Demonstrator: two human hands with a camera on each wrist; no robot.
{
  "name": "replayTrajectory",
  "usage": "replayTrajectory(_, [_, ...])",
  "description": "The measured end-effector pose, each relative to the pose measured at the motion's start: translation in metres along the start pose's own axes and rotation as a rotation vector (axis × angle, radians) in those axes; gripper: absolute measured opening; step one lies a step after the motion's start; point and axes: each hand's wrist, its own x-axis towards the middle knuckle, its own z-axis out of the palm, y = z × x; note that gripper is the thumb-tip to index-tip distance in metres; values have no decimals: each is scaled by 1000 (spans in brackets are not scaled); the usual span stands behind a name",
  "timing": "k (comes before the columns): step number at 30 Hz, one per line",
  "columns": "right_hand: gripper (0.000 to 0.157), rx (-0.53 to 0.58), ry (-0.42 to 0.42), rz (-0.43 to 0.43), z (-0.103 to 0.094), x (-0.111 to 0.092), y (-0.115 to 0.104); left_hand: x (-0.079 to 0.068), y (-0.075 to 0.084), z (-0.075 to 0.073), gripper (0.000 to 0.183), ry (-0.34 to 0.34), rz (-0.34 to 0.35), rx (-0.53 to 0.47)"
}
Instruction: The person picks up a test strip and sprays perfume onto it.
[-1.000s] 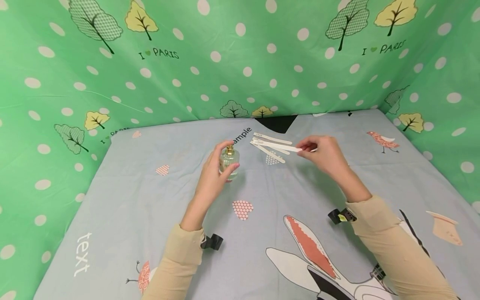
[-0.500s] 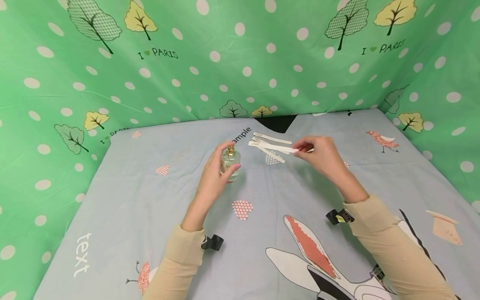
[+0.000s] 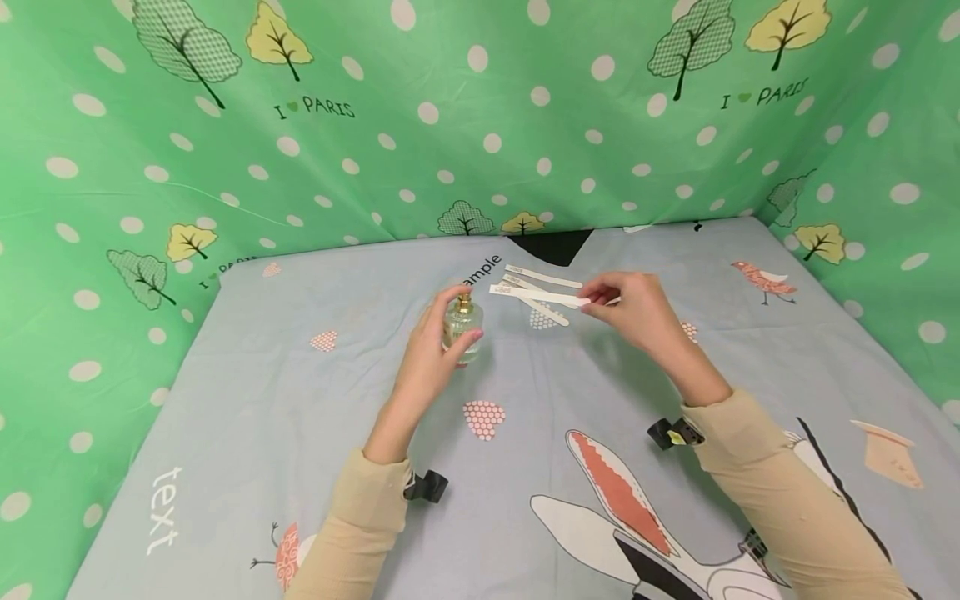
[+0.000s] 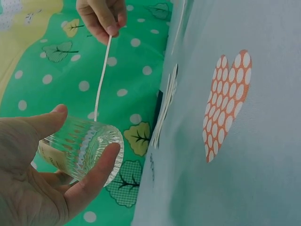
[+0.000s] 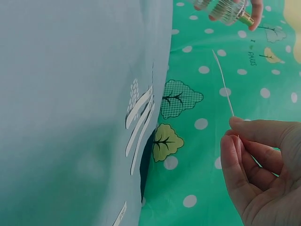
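My left hand [image 3: 429, 346] grips a clear ribbed glass perfume bottle [image 3: 463, 329] upright, a finger on its gold spray top [image 3: 464, 302]. The left wrist view shows the thick glass base of the bottle [image 4: 101, 146] between thumb and fingers. My right hand [image 3: 626, 307] pinches one end of a white paper test strip [image 3: 536, 293], its printed end pointing left toward the bottle. Edge-on in the right wrist view, the strip [image 5: 223, 80] looks thin and slightly bent, apart from the bottle [image 5: 223, 9].
Several more white strips [image 3: 551, 277] lie fanned on the grey-blue patterned cloth [image 3: 360, 433] beneath the held strip. Another strip [image 5: 120, 214] lies apart from them in the right wrist view. A green dotted curtain [image 3: 480, 125] rises behind the table and at its sides.
My right hand has moved left, bringing the strip's printed end closer to the perfume bottle. The left hand with the bottle has shifted only very slightly right.
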Motion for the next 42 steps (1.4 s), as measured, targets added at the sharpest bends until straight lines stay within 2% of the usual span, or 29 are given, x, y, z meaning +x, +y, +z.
replayTrajectory(31, [12,29,0,-31,7,0,-11,1,0,6,60,-56,-16,11])
replayTrajectory(42, [13,44,-1,-36,8,-1,-13,1,-1,6,59,-32,-23,58])
